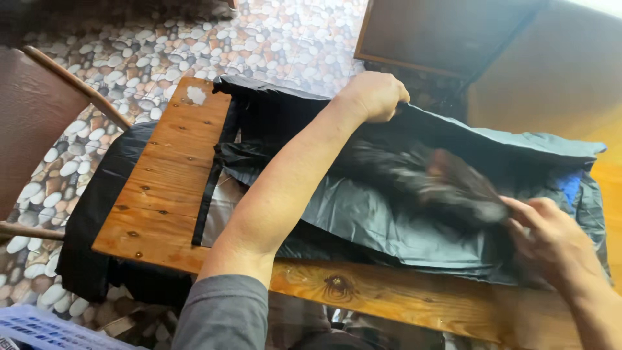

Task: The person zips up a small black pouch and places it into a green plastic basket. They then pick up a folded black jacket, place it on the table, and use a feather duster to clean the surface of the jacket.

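Observation:
A large black plastic bag (pixel 363 214) lies spread over a wooden table (pixel 162 194). My left hand (pixel 376 94) reaches across and grips the bag's far upper edge, holding it up. My right hand (pixel 551 240) is at the right, closed on a crumpled dark bundle of plastic (pixel 447 181) that is blurred with motion at the bag's opening. A bit of blue (pixel 570 185) shows inside the bag near the right end.
More black plastic (pixel 91 214) hangs over the table's left side. A wooden chair (pixel 39 123) stands at the left on a pebble-pattern floor (pixel 149 45). A dark wooden panel (pixel 440 32) is behind the table; a pale blue crate (pixel 39 327) sits bottom left.

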